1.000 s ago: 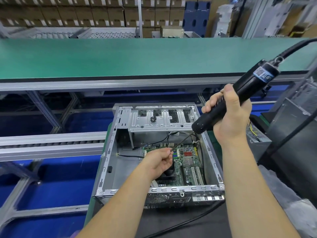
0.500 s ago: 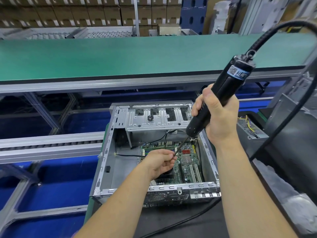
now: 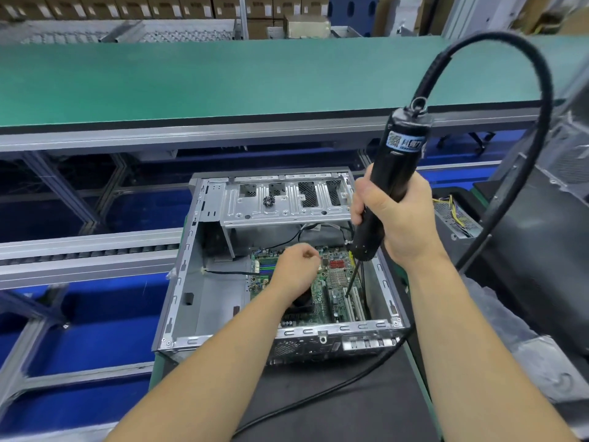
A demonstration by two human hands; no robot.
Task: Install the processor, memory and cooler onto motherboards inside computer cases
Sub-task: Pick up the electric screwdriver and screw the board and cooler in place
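Head view: right hand (image 3: 395, 218) grips screwdriver (image 3: 387, 189) near-upright, bit down.

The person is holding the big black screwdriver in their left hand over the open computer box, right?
Not quite. The head view shows the black electric screwdriver gripped in the right hand, not the left. The left hand is down inside the open computer case, over the motherboard. The rest is right.

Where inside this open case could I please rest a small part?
The bare metal floor between the case left wall and the motherboard is free. Over the board it is crowded: left hand, right hand with the screwdriver.
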